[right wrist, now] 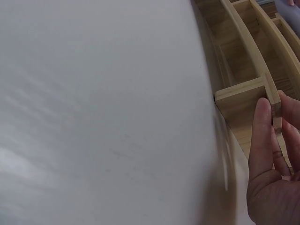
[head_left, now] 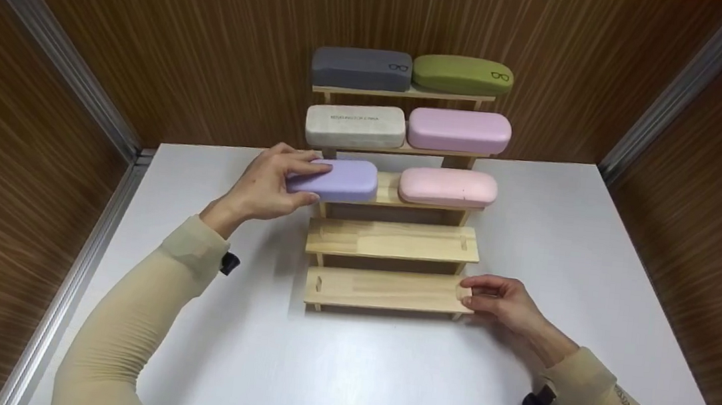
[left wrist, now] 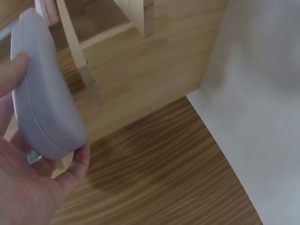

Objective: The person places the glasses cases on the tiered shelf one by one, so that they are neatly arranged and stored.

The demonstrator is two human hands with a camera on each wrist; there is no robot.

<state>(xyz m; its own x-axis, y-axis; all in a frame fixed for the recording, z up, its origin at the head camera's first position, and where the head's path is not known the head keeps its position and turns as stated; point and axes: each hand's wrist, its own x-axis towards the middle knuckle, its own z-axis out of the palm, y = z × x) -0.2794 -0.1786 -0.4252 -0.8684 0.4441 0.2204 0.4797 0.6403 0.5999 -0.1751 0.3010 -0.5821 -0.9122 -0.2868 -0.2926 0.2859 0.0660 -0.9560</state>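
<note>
My left hand (head_left: 270, 183) grips the left end of a lavender glasses case (head_left: 346, 181) at the left side of the third shelf down. In the left wrist view, the fingers and thumb wrap the end of that case (left wrist: 47, 89), whose seam runs lengthwise. At the lowest shelf's right end, my right hand (head_left: 503, 303) pinches the board's edge. The right wrist view has its thumb (right wrist: 260, 136) against the wooden rack (right wrist: 251, 42), fingers on the other side. A light pink case (head_left: 448, 187) lies on the third shelf, right of the lavender one.
Higher up the stepped rack sit a grey case (head_left: 361, 68), a green case (head_left: 462, 73), a cream case (head_left: 355, 126) and a pink-purple case (head_left: 460, 130). Bare boards form the fourth shelf (head_left: 397, 240) and the lowest. A white table (head_left: 369, 378) carries the rack; wood-grain panels (head_left: 229, 48) enclose it.
</note>
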